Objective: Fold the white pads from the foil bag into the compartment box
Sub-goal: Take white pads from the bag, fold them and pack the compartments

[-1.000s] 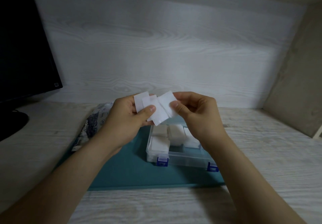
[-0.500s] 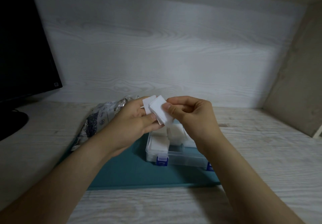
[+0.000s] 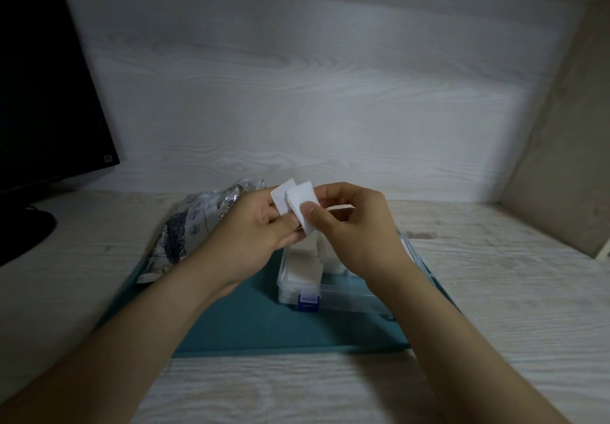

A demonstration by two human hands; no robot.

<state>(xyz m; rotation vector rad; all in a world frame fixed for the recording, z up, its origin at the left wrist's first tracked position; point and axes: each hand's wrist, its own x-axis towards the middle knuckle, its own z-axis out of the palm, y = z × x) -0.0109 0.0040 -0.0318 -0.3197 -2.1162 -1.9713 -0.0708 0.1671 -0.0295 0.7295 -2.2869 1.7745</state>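
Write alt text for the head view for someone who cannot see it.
The left hand and right hand pinch a white pad above a clear compartment box holding more pads, on a teal mat. A foil bag lies to its left.

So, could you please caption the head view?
Left hand and right hand pinch a white pad above the compartment box.

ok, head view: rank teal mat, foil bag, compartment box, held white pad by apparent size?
1. teal mat, clearly largest
2-3. foil bag and compartment box: look alike, both partly hidden, not ranked
4. white pad, smallest
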